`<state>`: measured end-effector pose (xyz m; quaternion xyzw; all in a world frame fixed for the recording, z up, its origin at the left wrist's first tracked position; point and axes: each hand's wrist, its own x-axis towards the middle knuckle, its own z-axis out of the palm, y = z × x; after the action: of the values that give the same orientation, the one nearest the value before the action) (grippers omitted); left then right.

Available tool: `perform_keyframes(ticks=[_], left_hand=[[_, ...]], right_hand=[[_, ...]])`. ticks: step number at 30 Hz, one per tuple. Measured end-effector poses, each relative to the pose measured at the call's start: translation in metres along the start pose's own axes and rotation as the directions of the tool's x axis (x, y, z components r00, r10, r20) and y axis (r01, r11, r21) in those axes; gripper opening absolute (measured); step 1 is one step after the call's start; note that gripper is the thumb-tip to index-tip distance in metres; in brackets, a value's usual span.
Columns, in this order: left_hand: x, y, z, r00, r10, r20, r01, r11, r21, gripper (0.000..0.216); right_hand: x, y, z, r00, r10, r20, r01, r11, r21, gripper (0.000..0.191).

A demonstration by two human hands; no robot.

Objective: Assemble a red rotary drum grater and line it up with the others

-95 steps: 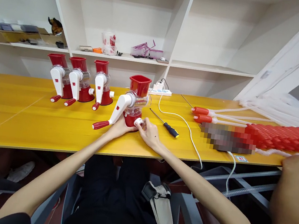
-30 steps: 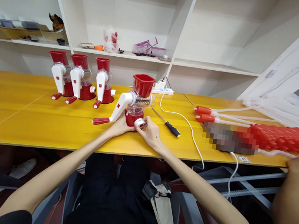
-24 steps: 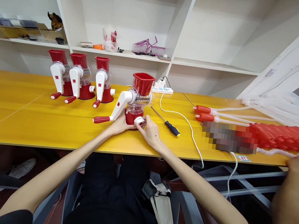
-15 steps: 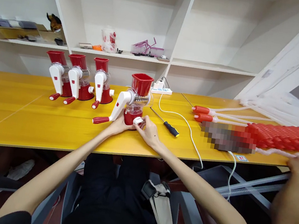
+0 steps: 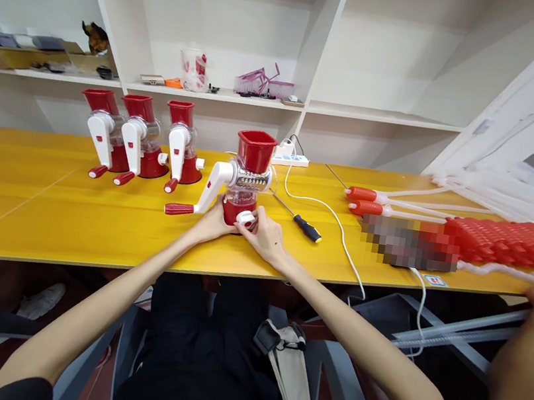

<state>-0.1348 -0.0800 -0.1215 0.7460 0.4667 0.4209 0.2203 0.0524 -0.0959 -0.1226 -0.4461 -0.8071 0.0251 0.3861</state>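
In front of me on the yellow table stands a red and white rotary grater (image 5: 255, 151), upright, its crank handle (image 5: 180, 209) pointing left. My left hand (image 5: 215, 222) is wrapped round the left side of its red base; some fingers are hidden behind it. On the front of the base is a white knob (image 5: 246, 219), pinched between the fingers of my right hand (image 5: 266, 234). A metal drum shows through the clear body below the red hopper.
Three more rotary graters (image 5: 182, 144) stand at the back left. A screwdriver (image 5: 307, 228) lies right of my hand, beside a white cable (image 5: 330, 213) and a power strip (image 5: 290, 161). Red plastic parts (image 5: 516, 244) lie at the right, near another person's arm (image 5: 529, 373). Shelves (image 5: 384, 116) rise behind.
The white knob has turned slightly in my right hand's fingers. Otherwise both hands keep their places on the grater, and the view has shifted a little.
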Motion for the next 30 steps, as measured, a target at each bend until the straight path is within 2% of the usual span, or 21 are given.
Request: perform_keyframes(ticks=[5,8,14,18,23,30], left_hand=[[0.0026,-0.0039,-0.0020,0.998,-0.058,0.040,0.063,0.990,-0.125,0.090],[0.0037,-0.0057,-0.0022,0.996,-0.063,0.059,0.072,0.984,-0.164,0.091],[0.0020,-0.0034,0.0008,1.000,-0.022,-0.006,0.022,1.000,0.012,0.078],[0.0005,-0.0013,0.0030,0.998,-0.016,-0.057,0.021,0.996,0.087,0.078],[-0.0003,-0.0003,0.0047,0.996,-0.050,-0.070,0.057,0.994,0.091,0.086],[-0.0013,0.0024,0.0058,0.993,-0.077,-0.086,0.085,0.993,0.085,0.083]], right_hand=[[0.0003,-0.0016,-0.0020,1.000,0.004,0.000,-0.004,0.999,0.037,0.032],[0.0006,-0.0040,-0.0027,1.000,0.020,-0.004,-0.020,1.000,-0.018,0.033],[-0.0009,-0.0081,-0.0007,1.000,-0.011,-0.024,0.003,0.952,-0.306,0.039],[-0.0011,-0.0063,-0.0002,1.000,-0.009,-0.015,0.004,0.945,-0.327,0.037],[0.0005,-0.0047,-0.0012,0.999,-0.038,0.022,0.043,0.939,-0.340,0.038],[0.0023,-0.0039,0.0008,0.999,0.018,0.033,-0.006,0.946,-0.323,0.040]])
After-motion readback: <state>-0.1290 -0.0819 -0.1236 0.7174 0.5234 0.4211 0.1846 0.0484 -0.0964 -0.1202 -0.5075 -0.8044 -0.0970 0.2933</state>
